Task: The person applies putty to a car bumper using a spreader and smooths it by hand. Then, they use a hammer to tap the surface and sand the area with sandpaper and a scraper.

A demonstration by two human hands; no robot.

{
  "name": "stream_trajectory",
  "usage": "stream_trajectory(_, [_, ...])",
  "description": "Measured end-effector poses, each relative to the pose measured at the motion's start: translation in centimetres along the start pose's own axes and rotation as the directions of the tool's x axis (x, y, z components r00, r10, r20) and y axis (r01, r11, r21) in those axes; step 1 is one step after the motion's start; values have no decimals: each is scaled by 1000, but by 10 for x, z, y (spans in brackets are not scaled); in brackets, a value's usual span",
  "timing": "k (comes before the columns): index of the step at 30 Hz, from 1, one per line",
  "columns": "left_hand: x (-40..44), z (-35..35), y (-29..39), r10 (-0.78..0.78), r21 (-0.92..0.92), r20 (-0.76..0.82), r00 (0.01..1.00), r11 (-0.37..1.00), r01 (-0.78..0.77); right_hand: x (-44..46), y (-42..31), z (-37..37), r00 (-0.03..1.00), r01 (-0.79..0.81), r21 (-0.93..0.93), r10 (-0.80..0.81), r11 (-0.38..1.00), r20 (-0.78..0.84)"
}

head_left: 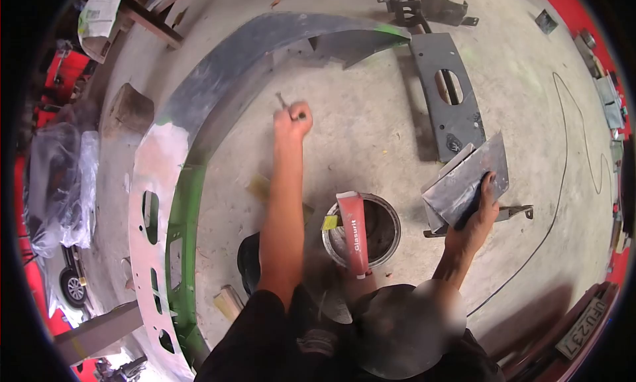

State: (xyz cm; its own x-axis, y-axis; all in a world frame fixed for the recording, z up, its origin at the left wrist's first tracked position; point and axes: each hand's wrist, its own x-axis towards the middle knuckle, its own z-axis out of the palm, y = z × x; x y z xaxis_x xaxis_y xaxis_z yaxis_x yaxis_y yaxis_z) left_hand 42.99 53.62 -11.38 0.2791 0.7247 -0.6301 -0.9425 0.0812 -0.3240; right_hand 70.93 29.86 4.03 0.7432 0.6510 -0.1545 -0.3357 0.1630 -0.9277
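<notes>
My left hand (pixel 293 122) is wrapped round a thin tool (pixel 281 100) with a slim grey tip; its exact kind is unclear. The hand is stretched forward over the concrete floor, inside the curve of a large bumper (pixel 218 70) that is grey, white and green. Out to the right, my right hand (pixel 478 218) grips flat grey plates (pixel 474 176) with smeared faces, thumb on top. Between my arms is a round can (pixel 392 216) with grey paste inside. A red Glasurit tube (pixel 353 233) lies across it, and a yellow-green piece (pixel 331 222) is at its rim.
A dark metal bracket (pixel 430 70) with an oval hole lies ahead on the right. Beyond it are black parts (pixel 424 7). A thin cable (pixel 563 157) runs along the right floor. Left stand a wooden block (pixel 129 110) and plastic-wrapped items (pixel 59 183). A dark cap (pixel 397 332) covers part of the bottom.
</notes>
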Motion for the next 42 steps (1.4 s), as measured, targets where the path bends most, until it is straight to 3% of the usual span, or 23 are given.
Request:
stream_trajectory(1, [-3, 5, 0, -98, 158, 173, 980, 985, 70, 1, 2, 0, 1000, -18, -13, 18, 1000, 4])
stream_trajectory(3, [-5, 12, -3, -365, 496, 427, 827, 860, 123, 3, 4, 3, 1000, -7, 5, 7, 1000, 6])
stream_trajectory(4, [-5, -5, -6, -212, 626, 460, 863, 767, -145, 2, 2, 3, 1000, -4, 9, 4, 1000, 10])
stream_trajectory(7, [1, -31, -2, -104, 221, 167, 981, 973, 65, 3, 2, 4, 1000, 20, 29, -20, 999, -1])
stream_trajectory(10, [5, -29, -6, -16, 81, -59, 998, 997, 21, 7, 6, 2, 1000, -1, 10, 1, 1000, -4])
stream_trajectory(13, [-4, 13, -13, -217, 455, 282, 934, 888, 69, 6, 8, 0, 1000, -7, 31, 7, 999, -6])
stream_trajectory(14, [-13, 20, -20, -182, 548, 351, 919, 835, -44, 6, 8, 1, 999, -2, 32, 3, 999, -31])
stream_trajectory(17, [6, -37, -15, -74, 678, 342, 937, 710, -191, 18, 1, 7, 997, 58, 60, -55, 997, -48])
stream_trajectory(19, [12, -57, -2, -56, 349, 151, 987, 937, 0, 14, 3, -8, 999, 52, 48, -51, 997, -17])
stream_trajectory(20, [22, -51, 2, -79, 144, 83, 993, 987, 67, 14, 3, -5, 999, 33, 66, -31, 997, -34])
stream_trajectory(23, [6, 0, -6, 37, 154, -23, 999, 988, -33, 17, 7, -9, 999, 15, 37, -13, 999, -40])
stream_trajectory(24, [12, 13, 3, -196, 262, 241, 951, 956, 131, 15, 8, -9, 999, 9, 33, -8, 999, -43])
stream_trajectory(25, [11, 8, 6, -85, 461, 284, 955, 885, -58, 16, 9, -5, 999, 8, 36, -7, 999, -45])
stream_trajectory(27, [0, -16, 8, 77, 743, 424, 903, 540, -395, 11, 4, -2, 999, 10, 40, -8, 999, -50])
stream_trajectory(28, [6, -33, 15, 111, 744, 314, 943, 588, -317, 15, 2, 5, 999, 39, 59, -37, 997, -39])
stream_trajectory(31, [22, -55, 40, 66, 287, 64, 996, 954, -82, 11, 13, -4, 1000, 11, 34, -10, 999, -24])
stream_trajectory(34, [22, -23, 36, 82, 213, -69, 994, 975, -66, 15, 13, -3, 1000, 20, 48, -21, 999, 14])
stream_trajectory(37, [-19, 34, -11, -116, 579, 333, 936, 808, -106, 11, 14, 0, 1000, 3, 42, -3, 999, 7])
stream_trajectory(40, [-2, -16, 2, -90, 756, 410, 908, 590, -283, 5, 9, 2, 1000, -5, 56, 5, 998, 2])
stream_trajectory(42, [15, -20, 2, -68, 617, 204, 977, 783, -75, 10, 9, 9, 997, 44, 44, -42, 998, -63])
